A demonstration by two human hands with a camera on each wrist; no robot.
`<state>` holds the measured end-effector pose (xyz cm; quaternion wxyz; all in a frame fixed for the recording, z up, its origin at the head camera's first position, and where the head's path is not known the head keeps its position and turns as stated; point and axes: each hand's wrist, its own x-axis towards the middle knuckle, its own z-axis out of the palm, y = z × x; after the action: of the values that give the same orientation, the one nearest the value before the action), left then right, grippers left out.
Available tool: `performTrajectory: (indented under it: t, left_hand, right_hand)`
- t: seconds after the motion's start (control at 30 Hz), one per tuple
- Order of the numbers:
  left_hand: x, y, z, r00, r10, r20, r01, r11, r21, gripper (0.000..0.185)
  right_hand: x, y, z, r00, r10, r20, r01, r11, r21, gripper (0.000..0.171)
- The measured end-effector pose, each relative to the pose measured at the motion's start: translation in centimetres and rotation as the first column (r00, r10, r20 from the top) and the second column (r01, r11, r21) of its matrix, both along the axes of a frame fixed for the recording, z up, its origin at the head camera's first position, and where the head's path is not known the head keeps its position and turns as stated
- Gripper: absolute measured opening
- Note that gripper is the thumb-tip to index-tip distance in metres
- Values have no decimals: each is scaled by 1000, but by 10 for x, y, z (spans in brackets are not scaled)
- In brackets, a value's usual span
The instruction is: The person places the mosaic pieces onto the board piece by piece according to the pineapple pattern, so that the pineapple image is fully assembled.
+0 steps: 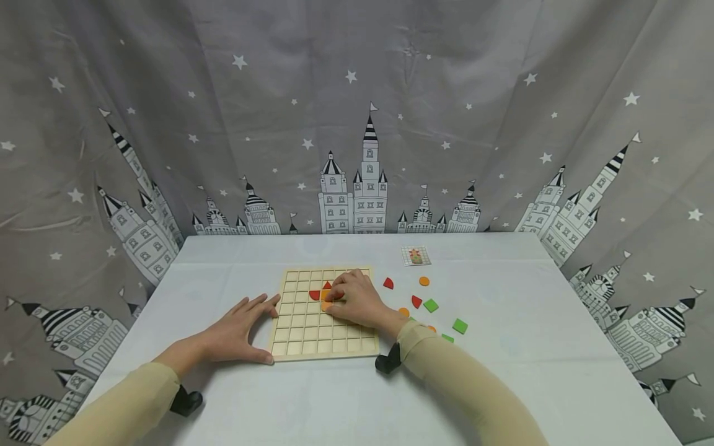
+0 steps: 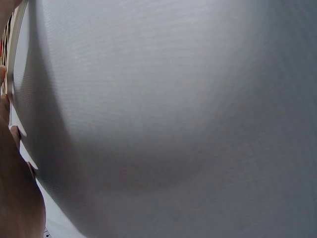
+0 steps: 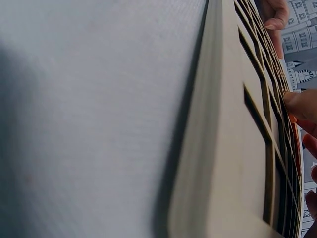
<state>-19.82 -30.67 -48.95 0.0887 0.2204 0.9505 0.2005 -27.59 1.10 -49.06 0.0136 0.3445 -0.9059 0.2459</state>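
Observation:
A square wooden grid board (image 1: 304, 334) lies on the white table. My left hand (image 1: 237, 331) is spread at its left side, fingertips and thumb right at the frame. Over the upper middle of the board, my right hand (image 1: 359, 300) has its thumb and fingers bent around an orange piece (image 1: 326, 306). In the right wrist view the thumb tip is at that orange piece (image 3: 292, 119). Beside the fingers, a red quarter-round piece (image 1: 315, 295), a red triangle (image 1: 327, 285) and another orange piece (image 1: 325, 294) sit in the grid. More red is partly hidden under the fingers.
Loose pieces lie right of the board: red quarter-rounds (image 1: 388, 283), orange discs (image 1: 424, 281) and green squares (image 1: 460, 326), some partly hidden by my right forearm. A small picture card (image 1: 416, 256) lies farther back. A grey castle-print curtain (image 1: 446, 124) hangs behind the table.

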Motion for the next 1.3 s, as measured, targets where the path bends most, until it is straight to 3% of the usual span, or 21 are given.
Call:
performTrajectory:
  t: [0.3,0.67,0.9,1.1,1.3]
  left_hand:
    - [0,1,2,1000,-2,2,2,1000,5,92]
    - [0,1,2,1000,-13,-10,13,1000,16,92]
    - [-1,0,-1,1000,-20,-21,21,1000,13,92]
    - [-1,1,1,1000,-14,-6,14,1000,8,89]
    - [0,1,3,1000,-14,-1,14,1000,19,85]
  right_hand:
    - [1,3,1,1000,-2,24,3,1000,-20,16]
    - [3,24,18,996,-19,82,23,998,-51,18]
    - [0,56,24,993,-58,106,67,994,-88,23]
    - [-1,95,28,977,-121,175,145,980,-134,27]
    - [-1,131,33,964,-199,175,224,964,-140,28]
